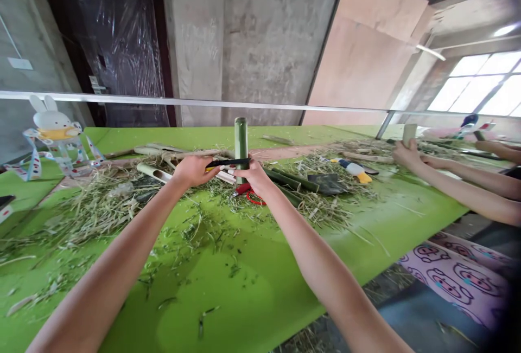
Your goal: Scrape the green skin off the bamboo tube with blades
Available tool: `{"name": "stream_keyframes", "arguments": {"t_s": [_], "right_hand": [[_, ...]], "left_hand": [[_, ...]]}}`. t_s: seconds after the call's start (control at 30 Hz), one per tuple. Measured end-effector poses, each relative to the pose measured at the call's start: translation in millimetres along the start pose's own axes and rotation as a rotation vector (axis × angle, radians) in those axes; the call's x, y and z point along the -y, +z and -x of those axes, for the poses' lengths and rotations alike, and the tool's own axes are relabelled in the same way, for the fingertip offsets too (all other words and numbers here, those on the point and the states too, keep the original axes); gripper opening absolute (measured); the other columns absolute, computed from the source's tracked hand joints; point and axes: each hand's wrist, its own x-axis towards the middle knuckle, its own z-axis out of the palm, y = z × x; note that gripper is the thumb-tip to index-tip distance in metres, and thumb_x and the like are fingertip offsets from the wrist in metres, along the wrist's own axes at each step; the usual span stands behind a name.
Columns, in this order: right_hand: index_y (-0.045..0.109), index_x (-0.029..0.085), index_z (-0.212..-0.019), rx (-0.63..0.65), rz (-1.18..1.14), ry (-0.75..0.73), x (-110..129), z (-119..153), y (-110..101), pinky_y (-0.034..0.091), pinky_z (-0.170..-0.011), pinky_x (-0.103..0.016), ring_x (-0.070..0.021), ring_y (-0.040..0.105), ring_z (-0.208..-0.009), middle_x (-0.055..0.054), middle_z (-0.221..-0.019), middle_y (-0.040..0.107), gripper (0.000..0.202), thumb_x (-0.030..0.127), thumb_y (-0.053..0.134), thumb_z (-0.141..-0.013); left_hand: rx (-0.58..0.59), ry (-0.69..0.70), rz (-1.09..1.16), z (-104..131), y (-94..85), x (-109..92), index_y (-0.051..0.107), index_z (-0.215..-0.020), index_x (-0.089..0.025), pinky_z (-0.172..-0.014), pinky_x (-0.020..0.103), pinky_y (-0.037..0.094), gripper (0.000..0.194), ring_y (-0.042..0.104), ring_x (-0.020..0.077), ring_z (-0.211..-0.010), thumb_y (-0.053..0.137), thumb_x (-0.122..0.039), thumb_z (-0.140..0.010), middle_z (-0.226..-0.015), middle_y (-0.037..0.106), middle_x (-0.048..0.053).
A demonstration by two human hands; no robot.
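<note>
A green bamboo tube [241, 139] stands upright in front of me. My right hand [254, 175] is wrapped round its lower part, the thumb toward the left. From the left, my left hand [192, 171] grips a thin dark knife-like tool [222, 162] with a bit of yellow near the fingers. The tool lies level across the tube's lower part, its far end close to my right fingers; its exact kind is hard to make out. Just under my right hand lie a red tool [243, 189] and a red loop [255, 198].
Straw-like shavings [101, 201] and bamboo pieces [285, 179] litter the green table [211, 299]. A yellow-tipped tool [356, 170] lies to the right. A rabbit-topped bottle [52, 125] stands left. Another person's hands [407, 155] hold a pale piece at right. A metal rail [244, 105] runs behind.
</note>
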Motion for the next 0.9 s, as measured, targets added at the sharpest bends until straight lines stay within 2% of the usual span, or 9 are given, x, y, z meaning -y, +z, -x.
{"name": "stream_keyframes", "arguments": {"t_s": [0.1, 0.23, 0.43, 0.67, 0.9], "right_hand": [[0.054, 0.018, -0.087, 0.034, -0.032, -0.034, 1, -2, -4, 0.044, -0.073, -0.030, -0.0151, 0.058, -0.074, 0.001, -0.079, 0.063, 0.046, 0.021, 0.076, -0.047], [0.054, 0.017, -0.086, 0.034, -0.033, -0.066, 9, 1, -5, 0.043, -0.068, -0.029, -0.0136, 0.057, -0.069, 0.001, -0.073, 0.061, 0.042, 0.032, 0.076, -0.053], [0.054, 0.020, -0.095, -0.012, 0.096, -0.095, 21, 10, -6, 0.045, -0.070, -0.029, -0.0155, 0.057, -0.079, -0.002, -0.089, 0.061, 0.045, 0.030, 0.074, -0.056], [0.053, 0.018, -0.077, -0.009, -0.022, -0.129, 24, 13, 2, 0.042, -0.059, -0.024, -0.0099, 0.051, -0.061, 0.004, -0.066, 0.055, 0.027, 0.031, 0.071, -0.060], [0.051, 0.020, -0.080, -0.007, 0.034, -0.153, 30, 18, 4, 0.040, -0.051, -0.023, -0.0085, 0.048, -0.053, 0.005, -0.062, 0.052, 0.030, 0.034, 0.070, -0.062]], "left_hand": [[0.019, -0.002, 0.041, 0, -0.3, -1, 0.061, -0.085, -0.017, -0.052, 0.026, 0.033, 0.054, 0.061, 0.0206, -0.065, 0.023, -0.056, -0.084, -0.068, 0.065, 0.007], [0.016, 0.019, 0.070, 0, -4.1, -3, 0.062, -0.089, -0.017, -0.051, 0.026, 0.031, 0.055, 0.060, 0.0197, -0.063, 0.023, -0.055, -0.084, -0.064, 0.062, 0.007], [-0.028, 0.019, 0.026, 2, -5.5, -5, 0.062, -0.088, -0.016, -0.051, 0.028, 0.030, 0.057, 0.059, 0.0211, -0.061, 0.023, -0.057, -0.083, -0.063, 0.062, 0.008], [-0.055, -0.033, 0.075, 0, -7.1, -10, 0.063, -0.090, -0.016, -0.055, 0.031, 0.032, 0.059, 0.058, 0.0226, -0.061, 0.023, -0.059, -0.081, -0.064, 0.062, 0.009], [-0.126, 0.000, 0.070, 1, -8.7, -10, 0.061, -0.090, -0.017, -0.050, 0.030, 0.026, 0.057, 0.057, 0.0215, -0.060, 0.023, -0.059, -0.082, -0.067, 0.063, 0.009]]}}
